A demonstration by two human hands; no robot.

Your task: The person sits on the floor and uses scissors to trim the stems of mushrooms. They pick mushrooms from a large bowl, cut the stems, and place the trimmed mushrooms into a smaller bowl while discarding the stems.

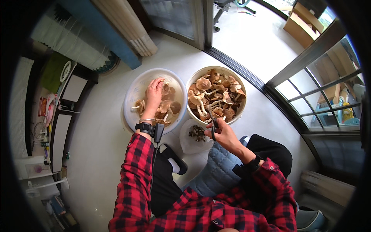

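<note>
My left hand (pixel 154 92) reaches over the white basin with a bluish rim (pixel 129 89). Its bunched fingers are at a brown mushroom (pixel 165 89) and seem to grip it; the fingertips partly hide the contact. More mushrooms (pixel 165 106) lie in this basin below and beside the hand. My right hand (pixel 226 135) is closed round the black handles of a pair of scissors (pixel 213 130), with the blades pointing away from me over the near edge of a round cream tub (pixel 190 80). That tub is heaped with brown-capped, pale-stemmed mushrooms (pixel 203 84).
A whitish plastic sheet or bag (pixel 188 145) with dark trimmings (pixel 197 133) lies before the tub. My slippered foot (pixel 176 160) is near the basin. Sliding door rails (pixel 239 73) run along the right; a blue and beige curtain (pixel 127 34) hangs at far left. A low cabinet (pixel 63 127) stands left.
</note>
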